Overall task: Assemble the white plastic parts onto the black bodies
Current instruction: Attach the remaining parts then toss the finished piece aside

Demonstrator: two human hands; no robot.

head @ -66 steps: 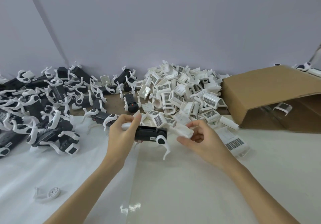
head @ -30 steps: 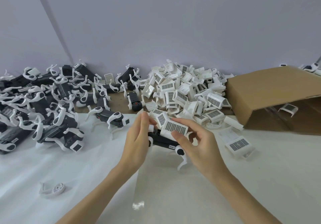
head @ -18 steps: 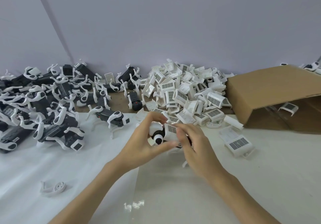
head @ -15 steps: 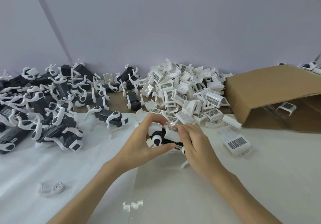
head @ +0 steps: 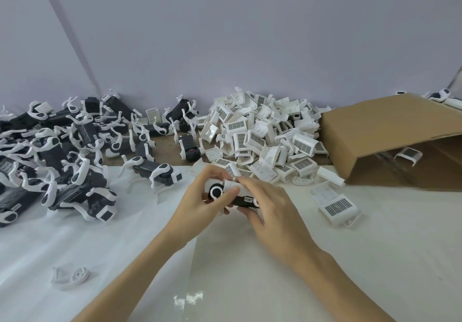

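Just above the white table sheet (head: 375,246), both hands hold one black body (head: 243,201) with white legs. My left hand (head: 200,204) grips its left end, the thumb beside a round white joint (head: 216,191). My right hand (head: 272,211) wraps over the right end and presses a white plastic part (head: 233,186) onto the top of the body. Most of the body is hidden by my fingers. A heap of white parts (head: 260,136) with grid labels lies behind the hands.
Several black bodies with white legs (head: 62,151) are piled at the left. One of them (head: 155,171) stands near the hands. An open cardboard box (head: 390,136) lies on its side at the right. A loose white part (head: 337,205) and a white leg piece (head: 72,275) lie on the sheet.
My right hand brought a white labelled part from the heap onto the black body. Both hands then closed round the body, which turned its round joint toward me.
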